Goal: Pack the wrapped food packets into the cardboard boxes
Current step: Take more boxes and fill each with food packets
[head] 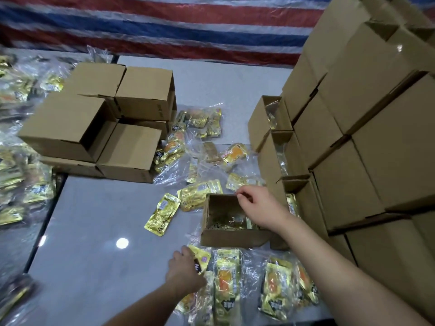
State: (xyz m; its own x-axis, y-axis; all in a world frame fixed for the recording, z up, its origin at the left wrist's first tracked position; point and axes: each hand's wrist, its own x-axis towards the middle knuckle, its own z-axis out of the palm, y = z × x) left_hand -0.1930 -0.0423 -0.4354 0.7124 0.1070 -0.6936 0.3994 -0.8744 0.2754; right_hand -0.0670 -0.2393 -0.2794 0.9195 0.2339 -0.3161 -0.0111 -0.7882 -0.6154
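Open box (231, 235) sits directly under the right hand (260, 208); packets already lie inside it. Box's far rim touches the right fingertips (240, 192), which curl in a pinch at that edge (cannot tell whether they hold anything). Right forearm crosses the box's near right corner. Just right of this hand, a box wall (376, 161) closes that side. Left of the left hand (184, 269), bare table (94, 231) gives free room. Left hand lies palm down, fingers curled on a gold packet (203, 257); more packets (275, 288) lie to its right. Beyond, closed boxes (98, 118).
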